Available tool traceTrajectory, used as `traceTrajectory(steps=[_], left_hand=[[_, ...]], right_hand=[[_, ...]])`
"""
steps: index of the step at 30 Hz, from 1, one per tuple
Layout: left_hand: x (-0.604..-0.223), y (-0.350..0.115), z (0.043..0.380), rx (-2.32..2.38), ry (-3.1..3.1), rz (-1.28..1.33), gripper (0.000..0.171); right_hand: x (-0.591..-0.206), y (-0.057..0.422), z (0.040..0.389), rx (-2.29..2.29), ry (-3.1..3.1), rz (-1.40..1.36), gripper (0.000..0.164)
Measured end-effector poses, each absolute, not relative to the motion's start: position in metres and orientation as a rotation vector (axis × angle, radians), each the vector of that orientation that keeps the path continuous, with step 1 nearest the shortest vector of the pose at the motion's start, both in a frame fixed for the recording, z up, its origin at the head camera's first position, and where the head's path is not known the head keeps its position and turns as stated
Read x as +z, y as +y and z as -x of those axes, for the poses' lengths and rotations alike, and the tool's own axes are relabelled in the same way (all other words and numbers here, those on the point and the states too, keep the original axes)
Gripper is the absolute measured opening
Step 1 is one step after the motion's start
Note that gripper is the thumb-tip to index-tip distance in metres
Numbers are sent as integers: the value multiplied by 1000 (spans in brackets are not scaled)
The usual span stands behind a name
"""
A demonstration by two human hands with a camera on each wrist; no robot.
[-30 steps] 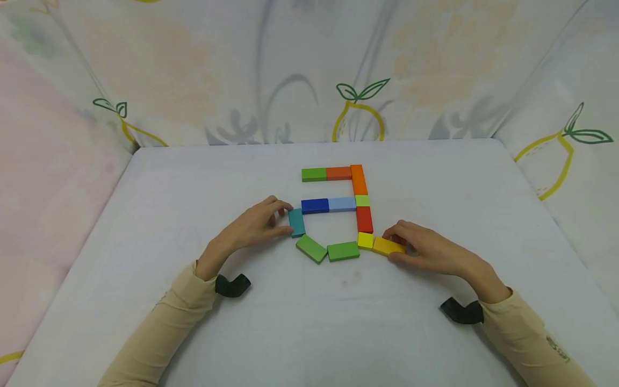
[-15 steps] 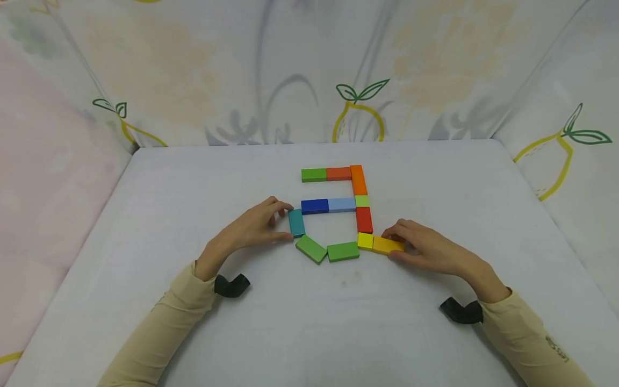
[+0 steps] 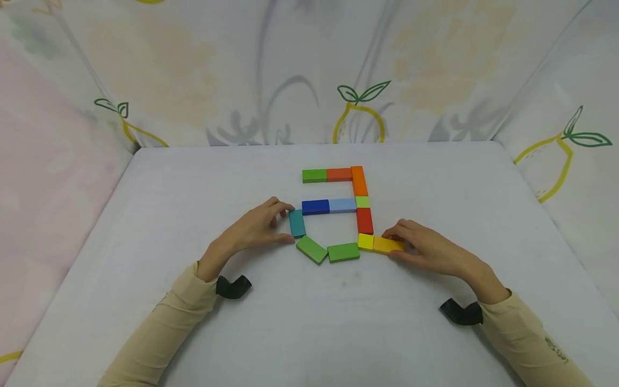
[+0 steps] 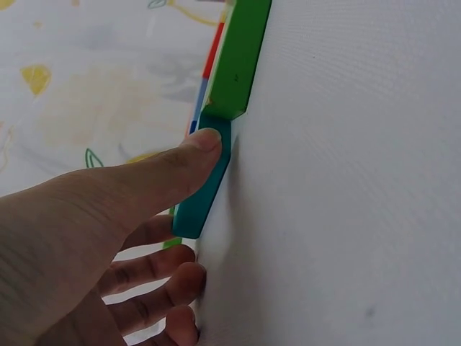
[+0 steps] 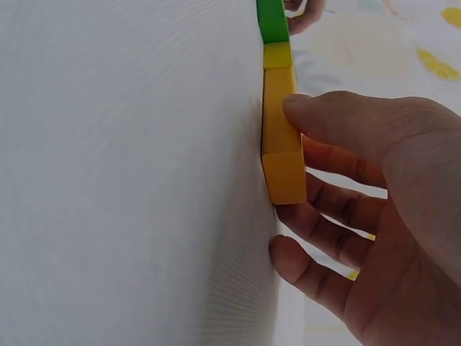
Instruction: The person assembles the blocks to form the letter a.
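Observation:
In the head view my left hand (image 3: 253,226) pinches a teal block (image 3: 297,223) by its ends, thumb at the near end and index finger at the far end. The left wrist view shows the thumb on the teal block (image 4: 203,191), whose end meets a green block (image 4: 238,61). My right hand (image 3: 425,247) holds a yellow-orange block (image 3: 387,245) between thumb and fingers, its left end against a small yellow block (image 3: 365,242). From the right wrist, the thumb lies on the side of the yellow-orange block (image 5: 281,119), with fingers behind it.
Two green blocks (image 3: 343,252) lie between the teal and small yellow ones. Behind are a red block (image 3: 365,221), light green square (image 3: 362,202), orange block (image 3: 359,181), pale blue block (image 3: 342,205), dark blue block (image 3: 315,207), and a green-and-red-orange row (image 3: 315,176). White cloth covers the table (image 3: 309,322).
My left thumb has slid slightly nearer along the teal block's end. The yellow-orange block has turned a little straighter beside the small yellow one. The other blocks stay put.

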State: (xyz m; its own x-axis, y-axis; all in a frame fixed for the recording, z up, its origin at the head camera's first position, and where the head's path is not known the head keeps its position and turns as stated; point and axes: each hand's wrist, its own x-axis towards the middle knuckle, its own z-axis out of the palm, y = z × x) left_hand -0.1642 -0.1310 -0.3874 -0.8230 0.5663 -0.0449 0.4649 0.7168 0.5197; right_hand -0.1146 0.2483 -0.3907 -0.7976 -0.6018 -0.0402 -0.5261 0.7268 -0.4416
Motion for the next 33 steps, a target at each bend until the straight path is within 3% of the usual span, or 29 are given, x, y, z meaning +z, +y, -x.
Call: traceTrajectory(steps=[16,24,33], left_hand=[[-388,-133,167,750,2694,-830,66],[-389,-152,180,967,2561,-763,50],[-375,-181,190,900,2902,-708,50]], right_hand=[[-390,248,113,-643,2749,909,33],[-389,255,113,-714,2723,878,32],[-384,275,133,-759,2789,758,33]])
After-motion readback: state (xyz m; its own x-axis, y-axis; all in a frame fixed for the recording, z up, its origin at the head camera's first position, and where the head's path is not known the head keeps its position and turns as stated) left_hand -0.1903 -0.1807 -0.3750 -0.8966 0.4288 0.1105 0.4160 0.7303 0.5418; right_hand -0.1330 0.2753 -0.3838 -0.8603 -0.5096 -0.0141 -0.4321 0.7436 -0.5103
